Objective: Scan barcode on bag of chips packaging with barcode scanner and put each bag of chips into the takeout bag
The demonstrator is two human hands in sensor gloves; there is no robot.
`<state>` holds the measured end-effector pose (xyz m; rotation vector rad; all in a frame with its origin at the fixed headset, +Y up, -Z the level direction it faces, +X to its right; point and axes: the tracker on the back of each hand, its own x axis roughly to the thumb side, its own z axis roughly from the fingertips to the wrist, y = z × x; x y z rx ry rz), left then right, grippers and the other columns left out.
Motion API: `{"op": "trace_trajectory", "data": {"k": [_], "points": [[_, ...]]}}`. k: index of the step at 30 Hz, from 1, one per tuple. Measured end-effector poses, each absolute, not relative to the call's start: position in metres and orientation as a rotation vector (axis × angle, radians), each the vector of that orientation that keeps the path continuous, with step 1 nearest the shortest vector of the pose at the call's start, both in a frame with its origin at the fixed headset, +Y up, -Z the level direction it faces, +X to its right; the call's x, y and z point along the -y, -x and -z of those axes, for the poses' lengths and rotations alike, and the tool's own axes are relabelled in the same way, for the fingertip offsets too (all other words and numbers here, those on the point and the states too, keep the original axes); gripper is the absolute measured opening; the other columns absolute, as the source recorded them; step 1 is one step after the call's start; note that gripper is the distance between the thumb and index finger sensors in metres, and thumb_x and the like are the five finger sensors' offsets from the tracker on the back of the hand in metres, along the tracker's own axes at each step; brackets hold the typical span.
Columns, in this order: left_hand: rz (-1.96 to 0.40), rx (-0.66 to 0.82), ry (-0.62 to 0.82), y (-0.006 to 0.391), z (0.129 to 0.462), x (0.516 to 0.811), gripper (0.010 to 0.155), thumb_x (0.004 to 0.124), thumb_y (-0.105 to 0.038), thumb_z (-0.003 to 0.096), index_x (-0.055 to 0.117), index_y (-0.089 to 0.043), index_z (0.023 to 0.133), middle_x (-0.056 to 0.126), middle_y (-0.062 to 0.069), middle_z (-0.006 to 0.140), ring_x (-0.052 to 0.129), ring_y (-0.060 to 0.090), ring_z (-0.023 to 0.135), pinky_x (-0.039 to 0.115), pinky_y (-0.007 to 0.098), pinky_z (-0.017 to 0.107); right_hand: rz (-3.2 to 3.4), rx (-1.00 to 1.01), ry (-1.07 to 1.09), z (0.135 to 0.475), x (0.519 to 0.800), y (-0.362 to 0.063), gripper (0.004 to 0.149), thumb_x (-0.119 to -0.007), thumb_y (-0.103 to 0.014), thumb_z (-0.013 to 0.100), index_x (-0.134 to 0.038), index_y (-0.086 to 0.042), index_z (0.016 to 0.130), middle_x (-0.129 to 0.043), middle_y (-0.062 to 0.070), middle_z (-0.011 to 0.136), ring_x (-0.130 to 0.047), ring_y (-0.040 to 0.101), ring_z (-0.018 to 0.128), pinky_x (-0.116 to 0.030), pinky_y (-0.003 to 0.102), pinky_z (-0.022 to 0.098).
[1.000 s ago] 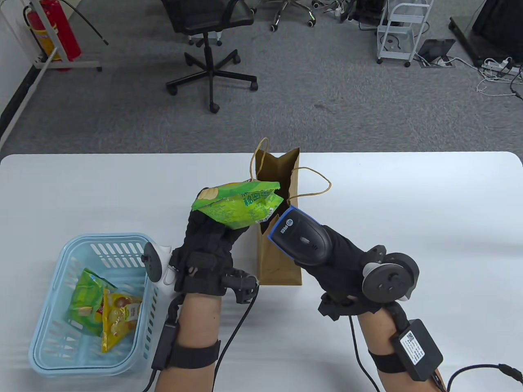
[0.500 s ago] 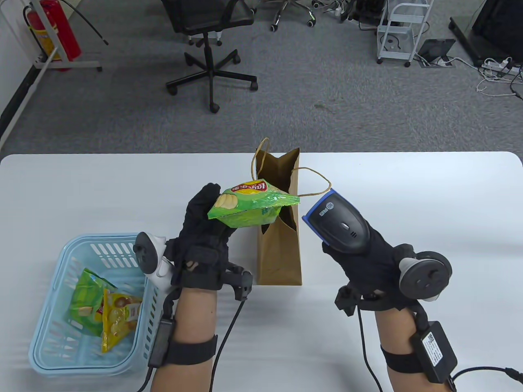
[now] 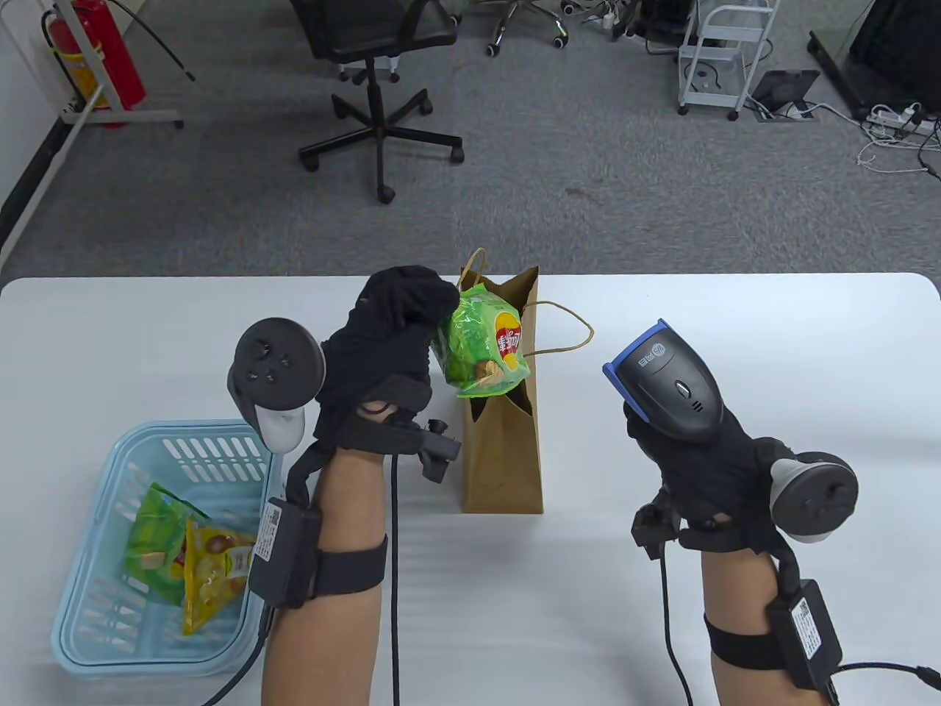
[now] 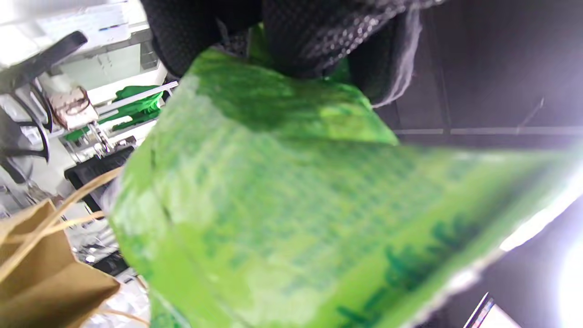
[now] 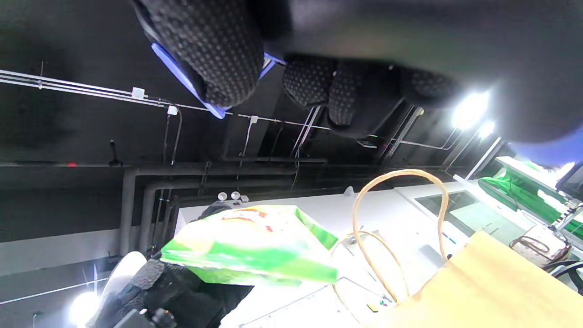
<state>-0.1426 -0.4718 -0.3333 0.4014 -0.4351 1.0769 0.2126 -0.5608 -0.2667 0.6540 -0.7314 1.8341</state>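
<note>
My left hand [image 3: 397, 323] grips a green bag of chips [image 3: 485, 349] by its top, hanging it upright over the open mouth of the brown paper takeout bag [image 3: 503, 448]. The chip bag [image 4: 291, 218] fills the left wrist view, with gloved fingers [image 4: 319, 41] curled on its upper edge. My right hand [image 3: 691, 448] holds the black barcode scanner [image 3: 669, 379] with a blue front rim, to the right of the takeout bag and pointing away from me. The right wrist view shows the chip bag [image 5: 250, 248] beside the takeout bag's rim [image 5: 483, 282].
A light blue basket [image 3: 88, 581] at the front left holds a green chip bag [image 3: 151, 540] and a yellow chip bag [image 3: 209, 573]. The takeout bag's paper handles [image 3: 566, 331] stick out to the right. An office chair [image 3: 375, 81] stands beyond the table.
My left hand has risen and turned the green chip bag from flat to upright over the takeout bag's mouth. My right hand has drawn the scanner away to the right.
</note>
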Motion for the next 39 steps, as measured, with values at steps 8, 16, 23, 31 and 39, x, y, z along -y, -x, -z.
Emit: {"op": "trace_trajectory", "data": {"k": [8, 16, 23, 31, 39], "points": [[-0.866, 0.421, -0.335, 0.106, 0.350, 0.469, 0.034, 0.077, -0.012, 0.0535, 0.088, -0.038, 0.074, 0.078, -0.016, 0.093, 0.079, 0.022, 0.097, 0.067, 0.055, 0.076, -1.823, 0.732, -0.644, 0.268, 0.561, -0.219, 0.059, -0.084, -0.034, 0.057, -0.066, 0.003, 0.099, -0.087, 0.019, 0.084, -0.101, 0.035, 0.062, -0.084, 0.056, 0.048], [-0.786, 0.334, -0.214, 0.091, 0.379, 0.488, 0.034, 0.078, -0.013, 0.0536, 0.088, -0.037, 0.075, 0.079, -0.015, 0.093, 0.077, 0.023, 0.098, 0.065, 0.056, 0.077, -1.817, 0.732, -0.640, 0.268, 0.559, -0.222, 0.059, -0.084, -0.034, 0.057, -0.066, 0.003, 0.099, -0.087, 0.019, 0.084, -0.101, 0.035, 0.062, -0.084, 0.055, 0.049], [-0.767, 0.296, -0.183, 0.091, 0.386, 0.503, 0.045, 0.072, -0.012, 0.0556, 0.082, -0.031, 0.095, 0.064, -0.004, 0.115, 0.061, 0.036, 0.111, 0.058, 0.058, 0.078, -1.830, 0.731, -0.648, 0.268, 0.559, -0.222, 0.059, -0.084, -0.034, 0.057, -0.066, 0.003, 0.100, -0.087, 0.019, 0.084, -0.101, 0.035, 0.062, -0.084, 0.056, 0.049], [-0.700, 0.335, -0.237, 0.121, 0.339, 0.462, 0.045, 0.074, -0.016, 0.0553, 0.081, -0.027, 0.099, 0.067, 0.003, 0.114, 0.065, 0.041, 0.107, 0.060, 0.061, 0.075, -1.854, 0.741, -0.645, 0.268, 0.560, -0.224, 0.059, -0.084, -0.034, 0.057, -0.066, 0.003, 0.099, -0.087, 0.020, 0.084, -0.101, 0.036, 0.062, -0.084, 0.056, 0.049], [-0.481, 0.018, -0.041, 0.217, 0.306, 0.474, 0.055, 0.075, -0.024, 0.0568, 0.067, -0.018, 0.111, 0.060, 0.016, 0.116, 0.064, 0.051, 0.103, 0.062, 0.065, 0.070, -1.871, 0.744, -0.647, 0.267, 0.560, -0.225, 0.059, -0.084, -0.034, 0.057, -0.066, 0.003, 0.100, -0.087, 0.020, 0.084, -0.101, 0.036, 0.062, -0.084, 0.056, 0.049]]}}
